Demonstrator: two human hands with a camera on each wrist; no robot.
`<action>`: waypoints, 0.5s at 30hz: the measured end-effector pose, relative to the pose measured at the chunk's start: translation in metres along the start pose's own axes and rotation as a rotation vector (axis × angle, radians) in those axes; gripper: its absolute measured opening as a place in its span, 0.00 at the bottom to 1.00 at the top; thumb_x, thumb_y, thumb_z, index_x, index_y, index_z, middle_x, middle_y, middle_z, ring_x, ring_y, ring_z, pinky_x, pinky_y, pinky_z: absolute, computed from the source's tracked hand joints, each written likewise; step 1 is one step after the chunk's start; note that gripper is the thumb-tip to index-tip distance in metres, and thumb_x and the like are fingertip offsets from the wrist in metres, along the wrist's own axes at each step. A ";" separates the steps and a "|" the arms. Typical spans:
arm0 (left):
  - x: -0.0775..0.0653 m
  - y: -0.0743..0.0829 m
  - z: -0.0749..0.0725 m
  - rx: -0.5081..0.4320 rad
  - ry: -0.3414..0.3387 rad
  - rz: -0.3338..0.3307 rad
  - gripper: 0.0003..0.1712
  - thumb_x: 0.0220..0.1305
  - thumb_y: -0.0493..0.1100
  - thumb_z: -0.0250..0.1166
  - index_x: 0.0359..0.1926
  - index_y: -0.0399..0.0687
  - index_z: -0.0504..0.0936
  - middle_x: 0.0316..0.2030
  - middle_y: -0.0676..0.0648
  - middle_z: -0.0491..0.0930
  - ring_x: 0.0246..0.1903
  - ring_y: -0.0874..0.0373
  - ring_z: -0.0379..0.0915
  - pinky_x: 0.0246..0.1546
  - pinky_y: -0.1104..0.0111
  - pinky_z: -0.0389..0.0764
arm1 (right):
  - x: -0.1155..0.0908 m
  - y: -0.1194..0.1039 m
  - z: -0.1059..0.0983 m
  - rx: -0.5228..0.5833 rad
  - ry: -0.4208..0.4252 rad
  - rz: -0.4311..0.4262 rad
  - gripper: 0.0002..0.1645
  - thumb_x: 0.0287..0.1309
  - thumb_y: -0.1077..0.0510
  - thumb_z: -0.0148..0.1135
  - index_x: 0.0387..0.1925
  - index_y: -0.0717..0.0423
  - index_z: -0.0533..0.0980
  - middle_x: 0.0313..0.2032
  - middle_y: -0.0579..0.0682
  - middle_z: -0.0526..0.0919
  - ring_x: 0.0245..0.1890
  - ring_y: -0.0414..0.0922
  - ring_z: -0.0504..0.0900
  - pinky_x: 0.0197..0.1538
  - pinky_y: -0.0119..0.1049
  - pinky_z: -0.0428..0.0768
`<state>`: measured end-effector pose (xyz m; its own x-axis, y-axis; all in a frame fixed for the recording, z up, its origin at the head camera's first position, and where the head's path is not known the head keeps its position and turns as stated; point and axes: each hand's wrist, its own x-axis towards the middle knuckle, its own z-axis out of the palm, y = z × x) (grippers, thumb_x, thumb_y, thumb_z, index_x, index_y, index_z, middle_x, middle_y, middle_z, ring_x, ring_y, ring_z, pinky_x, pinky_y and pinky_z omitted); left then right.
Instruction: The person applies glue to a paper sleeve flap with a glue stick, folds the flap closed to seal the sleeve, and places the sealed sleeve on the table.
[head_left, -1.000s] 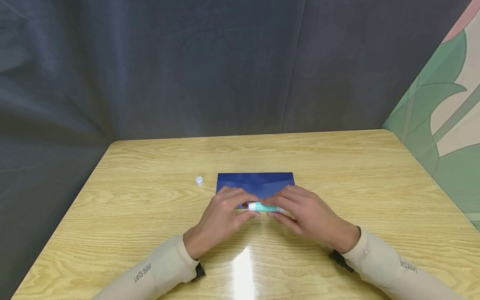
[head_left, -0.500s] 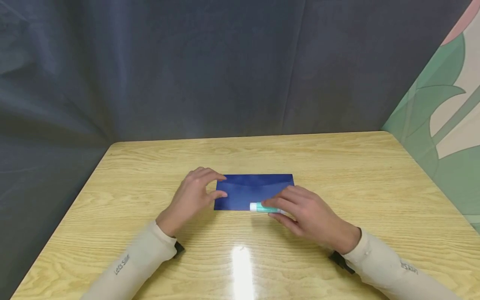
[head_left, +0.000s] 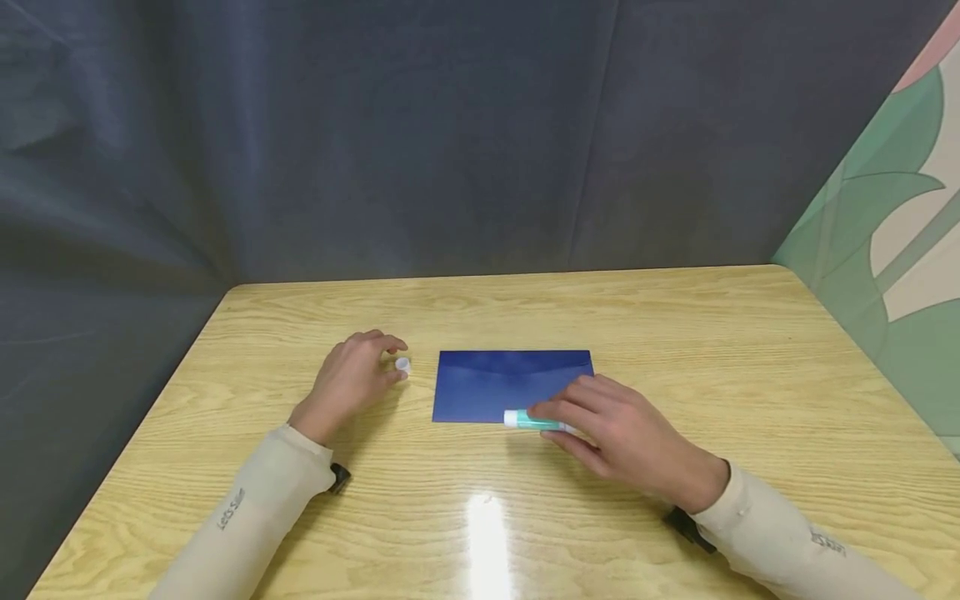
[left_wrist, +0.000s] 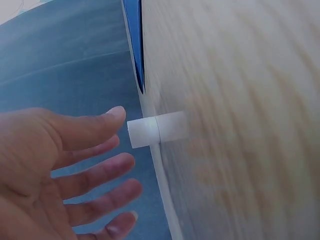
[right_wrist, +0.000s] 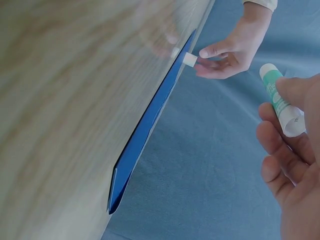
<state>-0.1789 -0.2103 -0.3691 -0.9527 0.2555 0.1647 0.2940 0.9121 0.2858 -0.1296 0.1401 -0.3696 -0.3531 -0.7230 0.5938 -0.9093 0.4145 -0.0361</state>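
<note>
A small white cap stands on the table, left of a dark blue envelope. My left hand is beside this cap, thumb and fingers spread around its near side. In the left wrist view the thumb tip stops just short of the cap, and the other fingers are loosely bent. Between thumb and fingers, my right hand holds a green and white glue stick above the envelope's front edge. In the head view the stick lies level, its white end pointing left; the fingers partly cover its right end.
The wood-grain table runs back to a dark cloth curtain. More of this cloth hangs along the left side. A wall with painted leaves borders the table on the right.
My left hand has let go of the glue stick's left end and moved left, past the envelope, to the cap. The right hand keeps its hold on the glue stick in nearly the same place.
</note>
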 end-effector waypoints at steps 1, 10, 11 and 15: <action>0.000 0.000 0.000 0.007 0.000 0.009 0.20 0.57 0.42 0.75 0.52 0.47 0.86 0.45 0.45 0.85 0.44 0.46 0.81 0.39 0.56 0.81 | 0.000 0.000 0.000 -0.001 -0.006 0.004 0.13 0.64 0.52 0.65 0.49 0.44 0.82 0.38 0.36 0.83 0.35 0.35 0.77 0.40 0.29 0.75; 0.000 0.001 0.003 0.019 -0.014 0.053 0.16 0.56 0.37 0.74 0.48 0.46 0.88 0.41 0.46 0.87 0.37 0.52 0.82 0.35 0.60 0.81 | 0.000 0.000 -0.001 -0.002 -0.017 -0.001 0.12 0.66 0.51 0.63 0.49 0.44 0.82 0.38 0.37 0.83 0.35 0.35 0.77 0.40 0.29 0.76; 0.000 0.001 0.003 0.015 -0.014 0.053 0.16 0.56 0.36 0.74 0.47 0.46 0.88 0.41 0.46 0.87 0.38 0.52 0.83 0.37 0.59 0.82 | 0.000 0.000 -0.001 -0.004 -0.016 -0.003 0.12 0.66 0.51 0.64 0.49 0.44 0.82 0.38 0.37 0.83 0.35 0.35 0.77 0.40 0.29 0.76; 0.000 0.001 0.004 0.014 -0.020 0.050 0.15 0.56 0.34 0.74 0.46 0.46 0.88 0.40 0.47 0.87 0.37 0.52 0.83 0.37 0.58 0.82 | 0.000 -0.001 -0.001 -0.006 -0.019 -0.002 0.13 0.64 0.51 0.65 0.49 0.45 0.82 0.38 0.37 0.83 0.35 0.35 0.77 0.40 0.29 0.76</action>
<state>-0.1788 -0.2084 -0.3727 -0.9382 0.3071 0.1594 0.3402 0.9025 0.2640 -0.1286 0.1402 -0.3686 -0.3557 -0.7341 0.5784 -0.9087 0.4162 -0.0306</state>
